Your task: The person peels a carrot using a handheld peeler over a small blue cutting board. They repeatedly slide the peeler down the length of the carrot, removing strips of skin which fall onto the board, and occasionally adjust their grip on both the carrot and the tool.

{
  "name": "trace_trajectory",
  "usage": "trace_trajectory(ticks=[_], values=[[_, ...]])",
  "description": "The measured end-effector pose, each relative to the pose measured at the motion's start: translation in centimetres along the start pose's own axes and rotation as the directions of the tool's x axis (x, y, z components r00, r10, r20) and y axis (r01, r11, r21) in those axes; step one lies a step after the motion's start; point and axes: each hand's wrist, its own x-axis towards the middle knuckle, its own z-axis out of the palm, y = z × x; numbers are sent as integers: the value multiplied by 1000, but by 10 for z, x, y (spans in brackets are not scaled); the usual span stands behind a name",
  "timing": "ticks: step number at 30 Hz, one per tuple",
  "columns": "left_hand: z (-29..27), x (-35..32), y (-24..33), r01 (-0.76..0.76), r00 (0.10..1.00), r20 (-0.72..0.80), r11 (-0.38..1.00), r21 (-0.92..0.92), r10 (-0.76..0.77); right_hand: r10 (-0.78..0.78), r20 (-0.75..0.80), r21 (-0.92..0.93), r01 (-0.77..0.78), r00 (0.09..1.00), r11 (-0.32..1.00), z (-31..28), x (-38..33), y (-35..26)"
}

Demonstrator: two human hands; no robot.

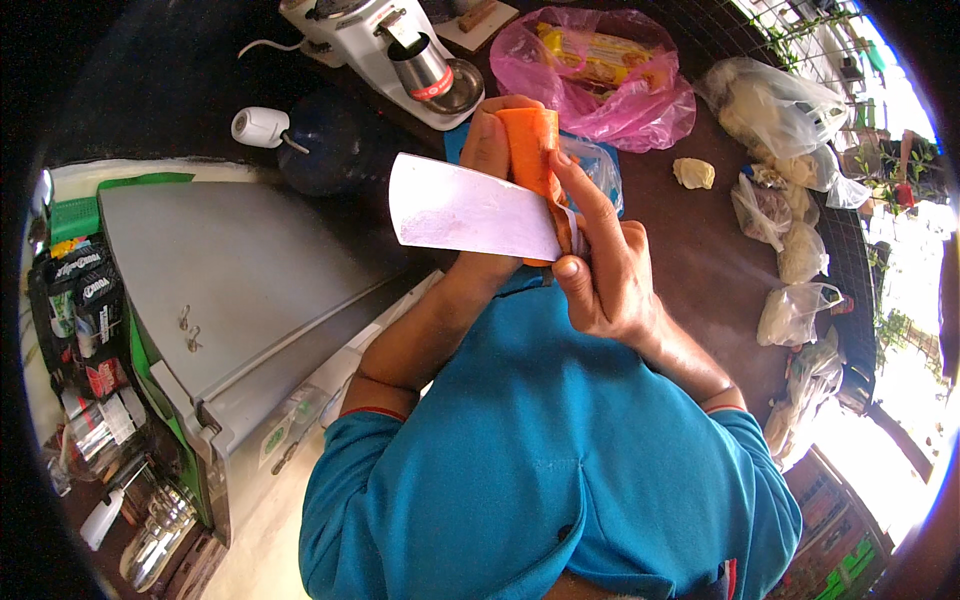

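Observation:
A thick orange carrot (530, 140) is held upright in front of my chest. My left hand (486, 150) is closed around it, with the thumb along its left side; part of that hand is hidden behind a blade. The wide, pale blade of a knife (470, 210) lies across the lower part of the carrot, pointing left. My right hand (618, 268) grips this knife at its right end, where the fingers hide the handle. Its index finger reaches up against the carrot's side. A thin strip of peel (563, 225) shows by the blade's edge.
Beyond my hands stand a white coffee machine (355, 35) and a pink plastic bag (650, 115) with yellow packets. Clear plastic (603, 180) lies beneath. Several tied bags (800, 250) line the mesh at right. A grey appliance (250, 270) stands left, near a pump-topped bottle (325, 140).

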Motion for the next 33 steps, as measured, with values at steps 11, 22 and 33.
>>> trace_trajectory(ticks=[11, 22, 33], values=[[-7, 0, -8, -89, 994, -43, 977, 193, 99, -4, -20, -9, 4, 1000, 1000, 1, 3, 1], [-5, -3, -8, -104, 993, -32, 959, 263, 116, -19, -65, 13, 20, 998, 1000, 1, 6, 1], [-2, -6, -4, -63, 997, -20, 979, 196, 68, -116, -113, -56, 110, 987, 992, 6, 9, 6]])
